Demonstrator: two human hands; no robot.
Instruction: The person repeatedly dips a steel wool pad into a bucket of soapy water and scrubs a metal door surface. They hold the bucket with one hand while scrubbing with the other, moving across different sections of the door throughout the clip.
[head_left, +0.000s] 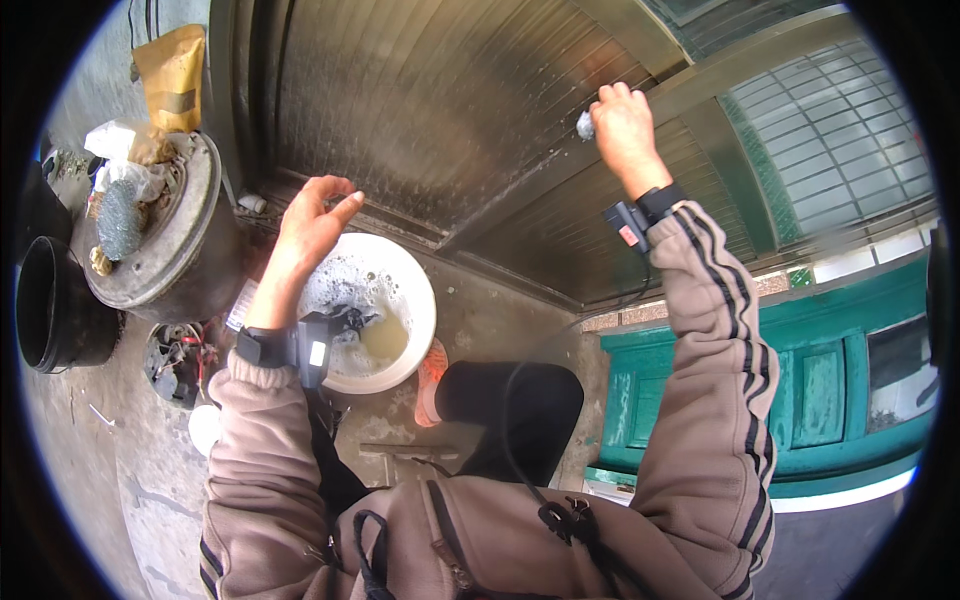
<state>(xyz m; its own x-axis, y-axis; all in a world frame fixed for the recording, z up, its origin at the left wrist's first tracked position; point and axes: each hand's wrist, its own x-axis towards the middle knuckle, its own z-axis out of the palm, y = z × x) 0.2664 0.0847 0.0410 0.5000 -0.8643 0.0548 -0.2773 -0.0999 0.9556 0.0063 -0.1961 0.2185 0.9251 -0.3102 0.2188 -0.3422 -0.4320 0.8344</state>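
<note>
My right hand grips a small silvery-grey scouring pad, mostly hidden behind the fingers, at the frame of a ribbed metal door. Streaks and specks of foam or water mark the door's panel. My left hand is held above the rim of a white plastic basin, fingers curved and apart, holding nothing. Cloudy, sudsy water fills the basin, with a dark wet cloth partly sunk in it.
To the left stands a lidded metal pot with a mesh scourer and plastic bags on top. Beside it are a black bucket and a container of scraps. A green wooden cabinet stands at right; a cable hangs near my knee.
</note>
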